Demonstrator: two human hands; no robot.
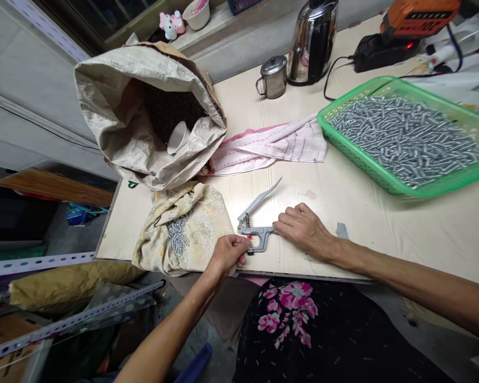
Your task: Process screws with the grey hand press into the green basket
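Grey hand pliers (260, 236), like snap-fastener pliers, stand at the table's front edge. Their long upper handle slants up to the right above a dark spring, and a small red part shows at the jaw. My right hand (303, 230) is closed at the right end of the pliers' frame, with its fingers curled. The fingertips of my left hand (230, 252) are pinched together at the jaw, beside the red part; whatever they hold is too small to make out. Left of that hand, a pile of small silvery metal pieces (178, 235) lies on a folded patterned cloth (207, 213).
Behind the cloth, a large woven sack (115, 133) holds dark contents and a white cup (178, 137). A pink-and-white towel (279, 142) lies beside it. To the right stands a green basket (383, 178) full of metal pins (407, 135). A steel mug (273, 80) and kettle (311, 48) are behind.
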